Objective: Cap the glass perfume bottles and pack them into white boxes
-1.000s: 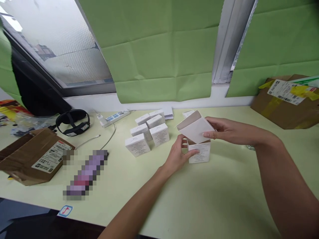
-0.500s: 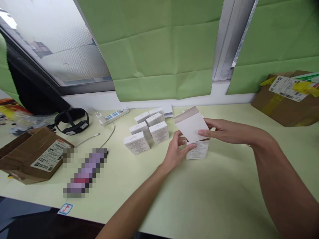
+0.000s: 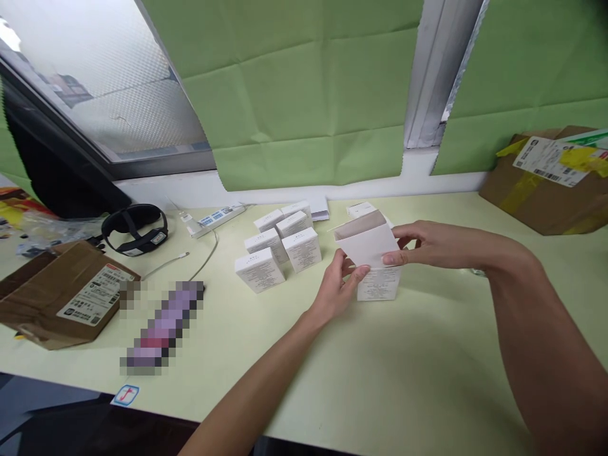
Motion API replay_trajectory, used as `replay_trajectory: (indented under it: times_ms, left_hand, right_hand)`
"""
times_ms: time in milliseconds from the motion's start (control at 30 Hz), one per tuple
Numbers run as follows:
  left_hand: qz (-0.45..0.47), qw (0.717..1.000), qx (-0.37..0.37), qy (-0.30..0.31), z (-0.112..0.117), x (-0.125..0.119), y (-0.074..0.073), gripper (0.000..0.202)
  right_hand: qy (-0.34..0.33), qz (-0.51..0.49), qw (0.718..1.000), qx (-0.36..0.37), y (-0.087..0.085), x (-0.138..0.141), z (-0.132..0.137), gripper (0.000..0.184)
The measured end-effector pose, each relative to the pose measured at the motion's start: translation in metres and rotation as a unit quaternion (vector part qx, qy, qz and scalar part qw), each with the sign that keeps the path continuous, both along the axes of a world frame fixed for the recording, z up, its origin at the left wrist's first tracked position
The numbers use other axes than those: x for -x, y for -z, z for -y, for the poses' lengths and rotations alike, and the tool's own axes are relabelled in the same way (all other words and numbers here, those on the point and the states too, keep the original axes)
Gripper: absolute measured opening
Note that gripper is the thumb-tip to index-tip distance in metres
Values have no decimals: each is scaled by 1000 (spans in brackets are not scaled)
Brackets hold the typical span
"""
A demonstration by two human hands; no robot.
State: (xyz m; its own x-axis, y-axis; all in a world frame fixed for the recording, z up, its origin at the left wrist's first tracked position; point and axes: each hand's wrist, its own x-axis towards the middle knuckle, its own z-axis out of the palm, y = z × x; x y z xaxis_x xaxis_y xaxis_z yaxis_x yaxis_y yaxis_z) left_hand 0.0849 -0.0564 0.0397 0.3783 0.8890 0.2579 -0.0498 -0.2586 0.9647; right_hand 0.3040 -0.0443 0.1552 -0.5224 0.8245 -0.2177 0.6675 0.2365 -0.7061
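Note:
A small white carton [image 3: 379, 283] with printed text stands upright on the pale green table [image 3: 408, 367]. Its top flap [image 3: 365, 242] is open and tilted, brown on the inside. My left hand [image 3: 338, 288] grips the carton's left side, thumb and fingers closed on it. My right hand [image 3: 425, 244] pinches the flap's right edge from the right. To the left stands a cluster of several closed white cartons [image 3: 278, 247].
A brown cardboard parcel [image 3: 64, 294] lies at the left, another parcel [image 3: 551, 180] at the far right. A black strap device [image 3: 135, 228], a white power strip [image 3: 216, 220] and a cable sit near the window sill. A blurred purple object [image 3: 164, 326] lies front left.
The flap has been pressed lower over the carton's opening. My left hand has slid up to the flap's lower corner.

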Motion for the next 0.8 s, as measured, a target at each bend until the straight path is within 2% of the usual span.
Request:
replay_trajectory:
  times_ms: [300,500,667,800]
  left_hand:
    - [-1,1000,16,2,1,0,2,41]
    - [5,1000,20,7,1,0,3,42]
    - [21,1000,16,11,0,0,5,42]
    - [25,999,7,24,-2,-1,7,50]
  right_hand:
    - [15,-71,997,27,-1,-8,1,55]
    - [6,-102,994,39,2,-7,-1,54]
    - [6,-70,997,20,0,-7,1,44]
    - [35,-24,999,-1,3,-12,-1,35]
